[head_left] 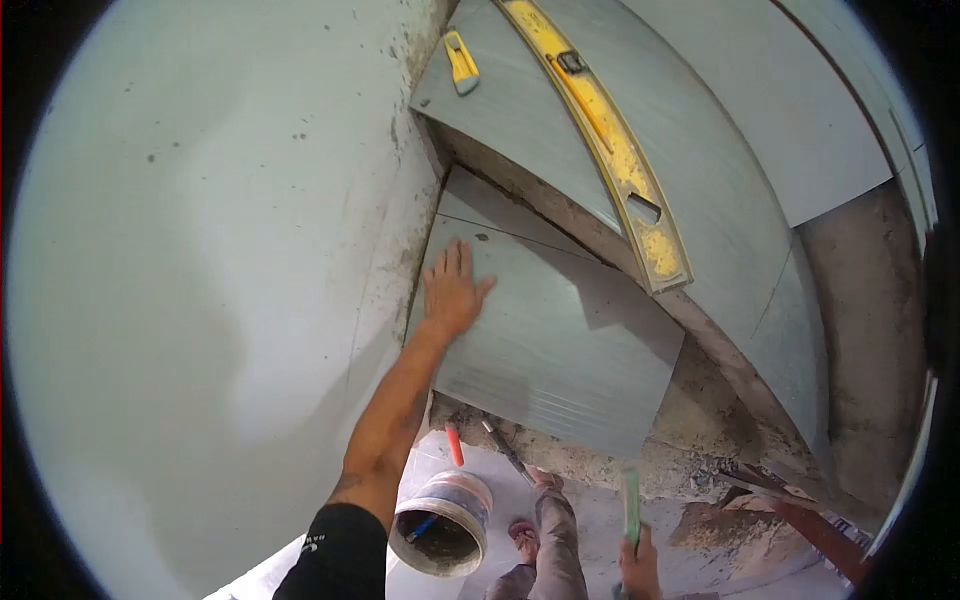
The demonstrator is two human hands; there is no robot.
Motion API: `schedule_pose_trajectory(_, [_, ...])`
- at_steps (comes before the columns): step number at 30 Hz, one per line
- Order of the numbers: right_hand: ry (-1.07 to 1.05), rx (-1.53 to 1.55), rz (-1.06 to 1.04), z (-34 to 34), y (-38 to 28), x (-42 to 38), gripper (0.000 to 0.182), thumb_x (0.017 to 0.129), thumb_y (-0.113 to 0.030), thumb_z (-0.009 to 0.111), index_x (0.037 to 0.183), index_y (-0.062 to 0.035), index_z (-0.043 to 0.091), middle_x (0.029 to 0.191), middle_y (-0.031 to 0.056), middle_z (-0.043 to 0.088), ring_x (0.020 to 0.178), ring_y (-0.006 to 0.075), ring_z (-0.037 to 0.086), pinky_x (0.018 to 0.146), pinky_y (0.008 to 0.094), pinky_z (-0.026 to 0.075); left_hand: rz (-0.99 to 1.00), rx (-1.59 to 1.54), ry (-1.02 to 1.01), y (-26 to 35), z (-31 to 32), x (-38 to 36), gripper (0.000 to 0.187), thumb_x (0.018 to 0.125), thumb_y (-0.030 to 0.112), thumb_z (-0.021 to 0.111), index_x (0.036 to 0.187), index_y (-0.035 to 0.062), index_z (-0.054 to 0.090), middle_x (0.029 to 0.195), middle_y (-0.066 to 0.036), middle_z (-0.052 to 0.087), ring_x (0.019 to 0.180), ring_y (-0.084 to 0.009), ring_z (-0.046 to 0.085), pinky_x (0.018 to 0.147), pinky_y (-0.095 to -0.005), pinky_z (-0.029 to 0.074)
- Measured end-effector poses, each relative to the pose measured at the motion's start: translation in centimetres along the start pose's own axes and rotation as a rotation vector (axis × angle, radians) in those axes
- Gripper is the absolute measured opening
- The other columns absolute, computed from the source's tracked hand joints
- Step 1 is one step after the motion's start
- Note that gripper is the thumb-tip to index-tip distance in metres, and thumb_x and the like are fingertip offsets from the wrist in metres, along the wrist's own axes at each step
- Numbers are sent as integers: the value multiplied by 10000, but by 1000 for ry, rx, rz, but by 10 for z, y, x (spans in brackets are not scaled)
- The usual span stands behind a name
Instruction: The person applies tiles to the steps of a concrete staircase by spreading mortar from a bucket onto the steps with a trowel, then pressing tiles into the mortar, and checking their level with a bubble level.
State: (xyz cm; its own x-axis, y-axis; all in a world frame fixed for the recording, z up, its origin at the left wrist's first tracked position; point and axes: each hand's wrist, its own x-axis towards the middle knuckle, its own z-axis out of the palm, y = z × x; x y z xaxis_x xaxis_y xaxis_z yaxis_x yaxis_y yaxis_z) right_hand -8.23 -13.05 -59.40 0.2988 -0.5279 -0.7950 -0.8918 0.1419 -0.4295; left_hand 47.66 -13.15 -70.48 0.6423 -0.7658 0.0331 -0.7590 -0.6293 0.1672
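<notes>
My left hand (455, 297) lies flat with its fingers spread on a large grey stair tile (545, 335), near the wall. Ridged lines run along the tile's front edge. Low on the right, my right hand (638, 566) is closed round a narrow green tool (630, 505) held upright below the tile. Its exact kind does not show. Above the tile, a yellow spirit level (632, 165) rests on the higher step, with a thin orange pencil (585, 105) lying along it. A yellow utility knife (462, 64) lies beside the level.
The white wall (250, 300) borders the tile on the left. Below are a bucket (478, 490) with a blue-handled tool inside, a red handle (455, 446) and a dark-handled tool (508, 450). Rough mortar (705, 395) shows right of the tile, and rubble (700, 475) lies lower down.
</notes>
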Motion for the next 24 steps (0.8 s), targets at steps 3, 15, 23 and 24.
schedule_pose_trajectory(3, [43, -183, 203, 8, 57, -44, 384, 1007, -333, 460, 1338, -141, 423, 908, 304, 633, 785, 485, 631, 604, 506, 484, -26, 47, 54, -3, 7, 23, 718, 945, 466, 506, 1448, -21, 346, 1477, -231, 348, 1254, -398, 391, 1013, -540, 286])
schedule_pose_trajectory(15, [-215, -124, 126, 22, 83, -77, 412, 997, -384, 456, 1337, -151, 444, 868, 306, 643, 823, 538, 601, 612, 573, 473, 518, -146, -533, 118, -71, -77, 614, 833, 245, 608, 1411, 109, 450, 1460, -192, 389, 1297, -355, 406, 997, -571, 311])
schedule_pose_trajectory(23, [-146, -59, 94, 21, 138, -83, 440, 982, -323, 486, 1353, -100, 404, 931, 305, 653, 900, 508, 616, 716, 541, 497, 104, -197, -87, 58, 23, -9, 719, 950, 375, 529, 1485, -16, 250, 1480, -255, 340, 1344, -397, 353, 1079, -566, 251])
schedule_pose_trajectory(24, [-165, -81, 131, 17, 133, -88, 440, 979, -318, 492, 1352, -100, 405, 934, 298, 657, 908, 498, 623, 724, 537, 497, 350, -259, -133, 93, 19, -41, 705, 933, 338, 560, 1470, -24, 281, 1425, -258, 420, 1268, -403, 445, 1055, -536, 303])
